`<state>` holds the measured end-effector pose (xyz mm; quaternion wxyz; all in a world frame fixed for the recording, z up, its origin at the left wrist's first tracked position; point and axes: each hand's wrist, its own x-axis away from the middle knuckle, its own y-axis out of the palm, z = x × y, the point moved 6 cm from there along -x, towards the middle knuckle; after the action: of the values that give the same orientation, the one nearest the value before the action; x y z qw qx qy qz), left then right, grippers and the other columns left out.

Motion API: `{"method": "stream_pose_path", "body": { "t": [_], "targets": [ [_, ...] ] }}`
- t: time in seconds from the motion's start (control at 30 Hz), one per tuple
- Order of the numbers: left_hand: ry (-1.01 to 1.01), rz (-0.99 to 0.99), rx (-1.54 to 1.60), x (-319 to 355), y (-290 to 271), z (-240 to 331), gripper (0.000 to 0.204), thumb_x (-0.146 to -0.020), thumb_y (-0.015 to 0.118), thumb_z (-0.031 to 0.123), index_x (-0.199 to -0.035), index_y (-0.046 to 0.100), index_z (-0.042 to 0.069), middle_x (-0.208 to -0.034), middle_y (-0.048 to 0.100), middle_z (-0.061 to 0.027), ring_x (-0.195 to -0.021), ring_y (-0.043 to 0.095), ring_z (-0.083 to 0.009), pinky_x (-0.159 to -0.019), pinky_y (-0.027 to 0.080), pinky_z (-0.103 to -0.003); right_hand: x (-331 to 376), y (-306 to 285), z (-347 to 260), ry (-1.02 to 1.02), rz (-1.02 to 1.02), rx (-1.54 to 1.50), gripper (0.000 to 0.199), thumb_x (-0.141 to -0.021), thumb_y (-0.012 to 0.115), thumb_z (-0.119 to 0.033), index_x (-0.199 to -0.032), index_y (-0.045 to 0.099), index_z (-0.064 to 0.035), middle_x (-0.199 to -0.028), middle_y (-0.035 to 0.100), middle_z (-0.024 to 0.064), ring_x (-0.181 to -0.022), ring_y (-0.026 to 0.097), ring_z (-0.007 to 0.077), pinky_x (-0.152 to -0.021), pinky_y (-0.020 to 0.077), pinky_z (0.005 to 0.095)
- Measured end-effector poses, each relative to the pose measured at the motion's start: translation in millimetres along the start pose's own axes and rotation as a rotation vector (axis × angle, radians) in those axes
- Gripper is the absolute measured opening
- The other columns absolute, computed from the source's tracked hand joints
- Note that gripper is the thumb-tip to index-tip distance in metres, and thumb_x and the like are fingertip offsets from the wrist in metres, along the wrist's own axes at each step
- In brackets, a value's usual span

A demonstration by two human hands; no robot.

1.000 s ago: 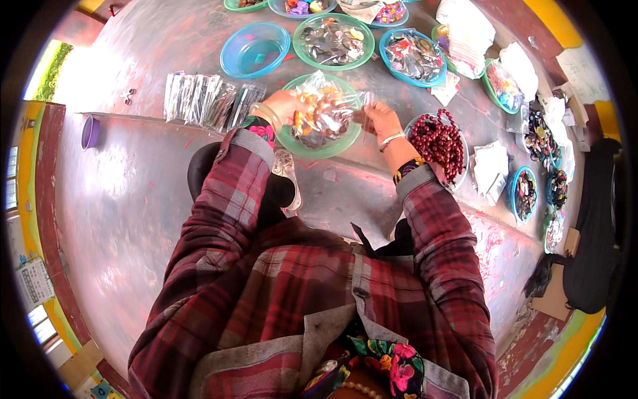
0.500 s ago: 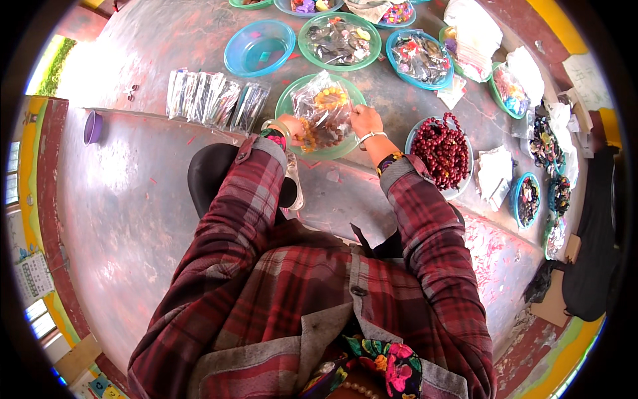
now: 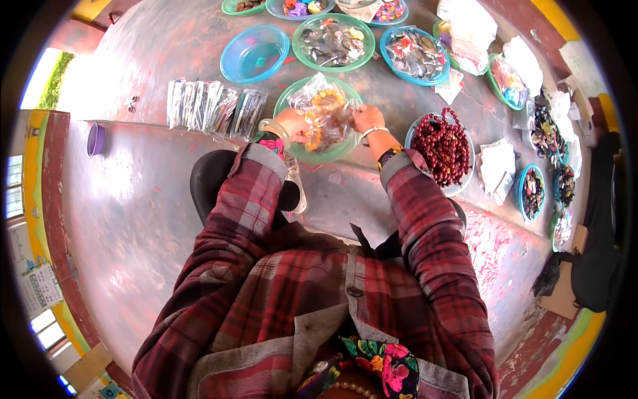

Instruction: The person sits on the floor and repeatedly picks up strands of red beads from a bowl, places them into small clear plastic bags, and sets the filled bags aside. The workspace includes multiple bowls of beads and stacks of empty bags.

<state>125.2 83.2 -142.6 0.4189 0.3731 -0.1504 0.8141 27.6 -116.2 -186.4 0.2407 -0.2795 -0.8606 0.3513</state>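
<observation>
Over a green basin, my two hands are at a clear plastic bag. A yellow-orange bead bracelet shows at the bag's upper part. My left hand is closed at the left side of the basin, its fingers on an amber bead bracelet; whether those beads are inside the bag I cannot tell. On the right, my right hand is closed in a pinch on the bag's edge. Brown beads lie lower in the basin, blurred by the plastic.
A bowl of dark red bead strands stands right of my right hand. Left of the basin lie several flat plastic packets. Beyond are a blue basin and other basins of bagged trinkets. White packets lie farther right.
My left hand has shifted slightly inward over the basin, and its fingers have moved along the amber beads. The bag's plastic has changed shape; my right hand keeps its pinch.
</observation>
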Motion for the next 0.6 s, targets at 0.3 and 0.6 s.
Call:
{"method": "stream_pose_path", "body": {
  "t": [0.3,0.6],
  "targets": [
    [-0.096,0.040,-0.048,7.6,-15.2,-11.5,0.023,-0.077,0.054,-0.005,-0.100,0.052,-0.004,-0.095,0.057,-0.0121,-0.088,0.061,-0.0248,-0.077,0.055,-0.036,2.0,-2.9,-12.7,-0.042,-0.121,0.079,0.021,-0.075,0.055,-0.022,-0.081,0.066,-0.0058,-0.080,0.065,0.0185,-0.079,0.064,0.0317,-0.073,0.0500,0.0392],
    [0.717,-0.097,-1.683,-20.4,-5.2,-26.2,0.022,-0.068,0.069,0.024,-0.059,0.061,0.006,-0.058,0.055,-0.0147,-0.060,0.060,-0.0306,-0.052,0.046,-0.039,26.8,-8.6,-41.3,-0.034,-0.100,0.178,0.022,-0.080,0.054,-0.023,-0.092,0.063,-0.0071,-0.092,0.063,0.0201,-0.089,0.060,0.0361,-0.079,0.0476,0.0426]
  ]
}}
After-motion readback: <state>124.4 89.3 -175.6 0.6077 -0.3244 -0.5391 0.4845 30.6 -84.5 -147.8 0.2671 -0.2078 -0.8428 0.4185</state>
